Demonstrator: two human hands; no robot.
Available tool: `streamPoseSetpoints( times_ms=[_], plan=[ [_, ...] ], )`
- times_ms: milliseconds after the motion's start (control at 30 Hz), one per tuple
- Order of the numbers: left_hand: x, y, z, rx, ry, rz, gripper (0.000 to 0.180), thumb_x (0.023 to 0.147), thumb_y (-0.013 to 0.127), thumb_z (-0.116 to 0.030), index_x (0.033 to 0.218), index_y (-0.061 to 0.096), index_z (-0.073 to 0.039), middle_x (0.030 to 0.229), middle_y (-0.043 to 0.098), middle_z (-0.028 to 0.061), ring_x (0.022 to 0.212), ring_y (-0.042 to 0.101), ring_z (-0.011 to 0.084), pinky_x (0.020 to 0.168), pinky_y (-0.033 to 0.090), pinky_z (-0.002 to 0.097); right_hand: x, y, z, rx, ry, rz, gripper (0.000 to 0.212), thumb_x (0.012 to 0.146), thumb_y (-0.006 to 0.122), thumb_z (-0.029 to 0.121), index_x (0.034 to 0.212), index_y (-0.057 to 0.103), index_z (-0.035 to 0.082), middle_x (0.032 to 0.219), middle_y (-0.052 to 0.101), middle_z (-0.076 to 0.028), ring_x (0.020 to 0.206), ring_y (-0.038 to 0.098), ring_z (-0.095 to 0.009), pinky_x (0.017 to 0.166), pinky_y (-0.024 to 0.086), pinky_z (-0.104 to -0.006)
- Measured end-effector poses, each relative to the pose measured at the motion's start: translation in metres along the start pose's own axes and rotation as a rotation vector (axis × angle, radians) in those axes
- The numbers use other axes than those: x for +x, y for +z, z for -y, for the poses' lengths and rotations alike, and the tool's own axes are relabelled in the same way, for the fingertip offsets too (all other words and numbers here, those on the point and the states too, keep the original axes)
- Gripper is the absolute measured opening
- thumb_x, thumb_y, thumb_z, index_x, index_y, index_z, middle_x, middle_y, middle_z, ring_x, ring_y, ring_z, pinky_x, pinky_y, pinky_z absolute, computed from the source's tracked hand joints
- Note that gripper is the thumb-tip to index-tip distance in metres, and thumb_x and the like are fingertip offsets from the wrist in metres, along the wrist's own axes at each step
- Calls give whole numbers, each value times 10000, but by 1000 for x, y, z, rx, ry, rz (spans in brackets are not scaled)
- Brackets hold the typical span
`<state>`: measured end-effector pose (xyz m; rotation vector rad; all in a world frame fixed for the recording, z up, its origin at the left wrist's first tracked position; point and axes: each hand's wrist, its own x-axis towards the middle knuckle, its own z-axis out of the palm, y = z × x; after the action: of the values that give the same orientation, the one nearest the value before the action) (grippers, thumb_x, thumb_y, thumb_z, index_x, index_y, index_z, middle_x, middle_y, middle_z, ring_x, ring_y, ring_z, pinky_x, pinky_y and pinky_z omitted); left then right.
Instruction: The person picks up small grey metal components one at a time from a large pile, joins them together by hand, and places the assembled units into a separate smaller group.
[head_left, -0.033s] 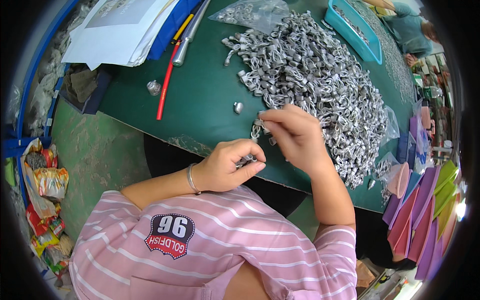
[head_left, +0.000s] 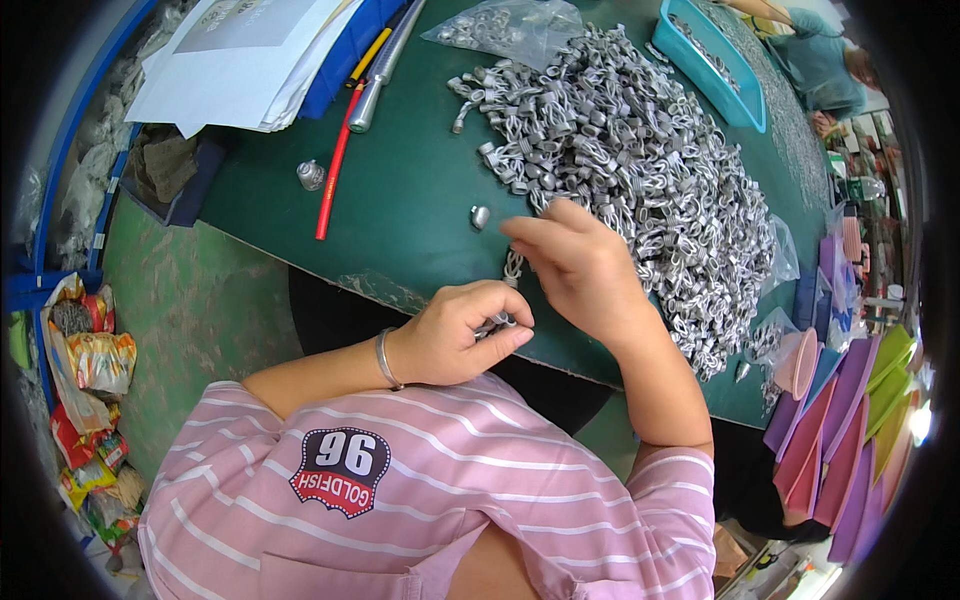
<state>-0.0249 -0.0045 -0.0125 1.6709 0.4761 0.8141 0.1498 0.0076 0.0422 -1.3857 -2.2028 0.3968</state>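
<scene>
My left hand (head_left: 460,330) is closed near the table's front edge, with silver looped pieces (head_left: 493,325) showing between its thumb and fingers. My right hand (head_left: 580,265) hovers at the near left side of a large pile of silver metal pieces with looped cords (head_left: 640,160). Its fingers are bent and point left; their tips are blurred, so I cannot tell whether they hold anything. Just below them lies one looped piece (head_left: 513,266). A rounded silver piece (head_left: 480,216) rests on the green table (head_left: 400,220), a little left of the right fingertips.
Farther left lie a red stick (head_left: 340,165), a silver rod (head_left: 375,95) and a small silver piece (head_left: 311,175). Papers (head_left: 240,70) cover a blue holder. Behind the pile are a plastic bag (head_left: 510,30) and a turquoise tray (head_left: 712,68). A co-worker (head_left: 820,70) is at far right.
My right hand has shifted slightly left, away from the silver piece at its fingertips and toward the rounded piece. My left hand stays in place.
</scene>
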Motion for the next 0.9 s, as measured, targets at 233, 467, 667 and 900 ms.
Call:
streamPoseSetpoints(
  times_ms=[233,467,667,900],
  plan=[
    [-2,-2,2,-18,23,-5,96,784,629,-38,852,565,-17,767,588,82,667,579,196,589,446,277,37,21,-20,-186,-283,102,209,684,596,48,892,616,42,738,525,-77,665,560,-240,551,457,-348],
    [-1,-2,4,-63,48,6,97,781,614,-50,831,541,-9,743,565,100,645,558,227,577,441,311,17,9,-8,416,-108,27,243,690,667,-63,910,619,27,795,575,-81,664,582,-189,569,481,-262],
    [0,-5,3,-91,35,12,97,785,613,-56,838,546,-10,754,571,103,657,561,231,587,445,314,3,2,-20,964,3,-60,243,759,638,-19,989,573,17,823,572,-86,592,497,-93,492,393,-192],
    [0,-4,7,-107,84,15,105,768,622,-19,857,567,-7,795,595,96,693,589,213,596,457,287,3,-12,-44,1522,416,-133,90,795,557,29,870,511,46,700,539,-85,487,382,-69,410,310,-178]
  ],
)
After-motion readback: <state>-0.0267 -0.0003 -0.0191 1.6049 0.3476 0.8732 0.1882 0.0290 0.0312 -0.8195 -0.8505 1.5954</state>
